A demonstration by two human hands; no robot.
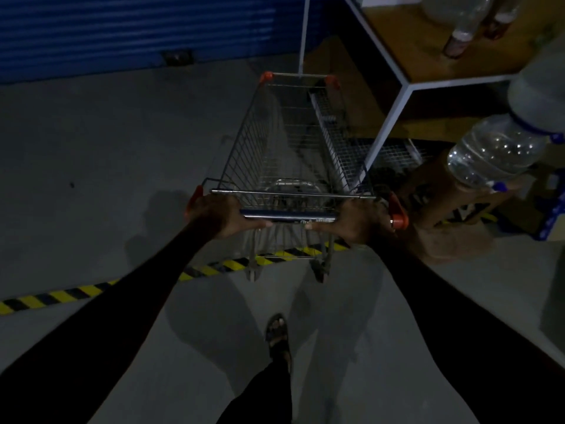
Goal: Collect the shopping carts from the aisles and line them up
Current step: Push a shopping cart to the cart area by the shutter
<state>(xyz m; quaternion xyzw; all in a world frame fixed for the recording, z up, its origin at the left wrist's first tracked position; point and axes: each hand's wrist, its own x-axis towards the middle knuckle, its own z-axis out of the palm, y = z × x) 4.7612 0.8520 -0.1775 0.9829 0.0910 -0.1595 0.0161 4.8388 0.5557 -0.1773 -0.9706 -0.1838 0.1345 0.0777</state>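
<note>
**Cart handling: both hands on the handle bar**

The shopping cart stands on a smooth grey concrete floor, directly ahead of the person. Its basket is chrome wire mesh, tapering toward the far end, with orange plastic caps at the corners. The handle bar is a dark cylindrical tube with orange end pieces.

Left hand: grip curled round the left end of the handle bar, thumb underneath. Right hand: grip curled round the right end of the handle bar, thumb pointing inward along the tube. Both arms wear dark long sleeves.

The rear wheels of the cart sit on or just past a yellow-and-black striped floor strip running diagonally across the floor. A sandalled foot is on the floor behind the cart.

Just beside the right flank of the cart stands a shelf with a white square-section metal frame and brown boards. Clear ribbed plastic water bottles lie at the right edge. A blue corrugated roller shutter closes off the far wall
</note>
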